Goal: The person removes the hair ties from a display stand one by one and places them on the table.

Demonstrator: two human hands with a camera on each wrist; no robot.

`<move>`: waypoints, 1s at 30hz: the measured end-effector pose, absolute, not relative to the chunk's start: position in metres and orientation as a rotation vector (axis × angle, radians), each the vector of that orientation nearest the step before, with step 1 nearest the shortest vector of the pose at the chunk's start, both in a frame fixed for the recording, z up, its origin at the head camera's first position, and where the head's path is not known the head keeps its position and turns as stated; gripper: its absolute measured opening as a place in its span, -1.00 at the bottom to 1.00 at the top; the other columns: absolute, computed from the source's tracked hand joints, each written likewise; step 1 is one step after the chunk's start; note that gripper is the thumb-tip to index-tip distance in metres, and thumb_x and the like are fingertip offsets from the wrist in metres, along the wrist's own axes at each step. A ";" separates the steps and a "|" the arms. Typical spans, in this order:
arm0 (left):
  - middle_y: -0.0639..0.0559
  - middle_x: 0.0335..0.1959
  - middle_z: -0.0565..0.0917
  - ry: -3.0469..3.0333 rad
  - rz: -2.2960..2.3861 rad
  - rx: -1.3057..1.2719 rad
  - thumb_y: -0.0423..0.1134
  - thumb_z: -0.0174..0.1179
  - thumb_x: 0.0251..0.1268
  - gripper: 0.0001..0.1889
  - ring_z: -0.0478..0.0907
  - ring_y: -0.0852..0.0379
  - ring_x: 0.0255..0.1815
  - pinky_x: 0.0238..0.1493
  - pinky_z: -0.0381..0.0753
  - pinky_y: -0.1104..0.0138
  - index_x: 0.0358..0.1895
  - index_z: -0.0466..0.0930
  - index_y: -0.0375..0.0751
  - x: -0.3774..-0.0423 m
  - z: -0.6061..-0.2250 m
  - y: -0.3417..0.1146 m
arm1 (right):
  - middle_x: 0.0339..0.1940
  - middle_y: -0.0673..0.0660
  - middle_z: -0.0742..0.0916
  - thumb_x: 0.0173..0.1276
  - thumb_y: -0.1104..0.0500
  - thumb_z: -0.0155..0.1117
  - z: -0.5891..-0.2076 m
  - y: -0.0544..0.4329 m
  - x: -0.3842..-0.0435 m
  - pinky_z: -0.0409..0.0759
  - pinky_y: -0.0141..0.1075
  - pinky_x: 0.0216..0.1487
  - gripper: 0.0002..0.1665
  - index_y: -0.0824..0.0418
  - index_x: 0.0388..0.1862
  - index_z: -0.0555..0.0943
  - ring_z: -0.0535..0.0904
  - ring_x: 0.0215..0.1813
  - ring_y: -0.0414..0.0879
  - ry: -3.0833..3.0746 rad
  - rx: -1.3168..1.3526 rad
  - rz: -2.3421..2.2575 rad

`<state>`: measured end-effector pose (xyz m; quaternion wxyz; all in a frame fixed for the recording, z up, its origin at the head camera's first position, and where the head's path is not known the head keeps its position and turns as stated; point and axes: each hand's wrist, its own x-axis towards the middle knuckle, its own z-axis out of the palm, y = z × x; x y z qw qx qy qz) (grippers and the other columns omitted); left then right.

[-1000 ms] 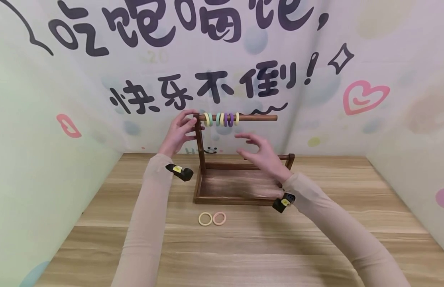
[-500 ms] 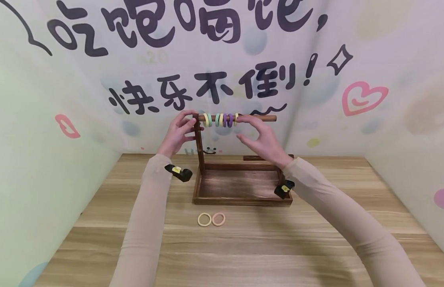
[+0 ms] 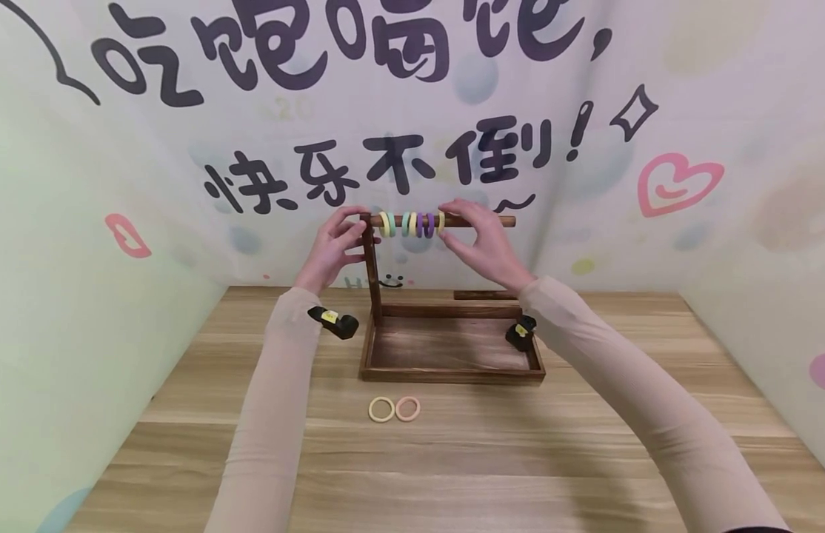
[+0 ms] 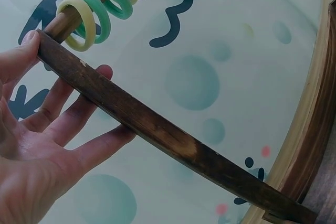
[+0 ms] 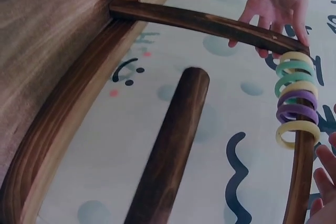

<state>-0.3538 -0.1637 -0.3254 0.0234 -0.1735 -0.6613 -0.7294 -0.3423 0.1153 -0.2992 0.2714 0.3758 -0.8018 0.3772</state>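
Note:
A dark wooden stand has an upright post (image 4: pixel 152 129) and a horizontal rod (image 3: pixel 482 221) at its top. My left hand (image 3: pixel 331 244) grips the post's top end, thumb at the corner and fingers behind it. Several yellow, green and purple rings hang along the rod, most toward the post. The outermost yellow ring (image 5: pixel 297 134) hangs slightly apart from the purple ring (image 5: pixel 297 114) beside it. My right hand (image 3: pixel 482 240) is around the rod just right of that yellow ring, thumb below and index finger above, fingertips at its edge. In the right wrist view only part of this hand shows.
A yellow ring (image 3: pixel 381 409) and a pink ring (image 3: pixel 408 409) lie side by side on the wooden table (image 3: pixel 452 474), in front of the stand's tray base (image 3: pixel 452 376). A shorter, lower rod (image 5: pixel 173 140) stands at the tray's right end. A printed backdrop (image 3: pixel 412 96) rises behind.
My right hand has risen from below the rod to the outermost yellow ring, which tilted briefly and now hangs upright. My left hand stays on the post.

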 end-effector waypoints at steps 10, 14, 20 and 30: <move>-0.05 -0.15 0.52 -2.044 -2.279 -0.539 -0.23 0.04 0.49 -0.79 0.61 -0.11 -0.05 0.05 0.49 -0.15 0.11 0.47 0.03 -0.355 -0.327 -0.162 | 0.18 0.24 0.61 0.30 0.20 0.36 -0.298 0.119 -0.351 -0.03 -0.04 0.47 -0.49 0.35 0.19 0.53 0.43 0.28 0.07 -2.286 0.890 0.968; -0.06 -0.15 0.52 -2.034 -2.289 -0.539 -0.22 0.04 0.49 -0.78 0.60 -0.13 -0.05 0.04 0.49 -0.17 0.11 0.47 0.00 -0.356 -0.327 -0.162 | 0.17 0.22 0.62 0.30 0.16 0.37 -0.300 0.119 -0.353 -0.03 -0.06 0.47 -0.47 0.32 0.21 0.53 0.46 0.25 0.05 -2.312 0.870 0.938; -0.06 -0.13 0.52 -2.042 -2.279 -0.534 -0.22 0.04 0.49 -0.79 0.60 -0.12 -0.04 0.02 0.52 -0.13 0.11 0.47 0.03 -0.357 -0.327 -0.162 | 0.18 0.18 0.62 0.31 0.11 0.37 -0.304 0.115 -0.355 -0.05 -0.12 0.46 -0.46 0.27 0.22 0.53 0.49 0.24 0.01 -2.345 0.834 0.842; -0.06 -0.14 0.52 -2.043 -2.270 -0.535 -0.23 0.04 0.49 -0.78 0.61 -0.11 -0.05 0.04 0.51 -0.14 0.11 0.47 0.04 -0.355 -0.326 -0.164 | 0.11 0.17 0.67 0.25 0.15 0.42 -0.314 0.107 -0.358 0.03 -0.14 0.41 -0.49 0.26 0.16 0.58 0.51 0.18 0.03 -2.269 0.786 0.787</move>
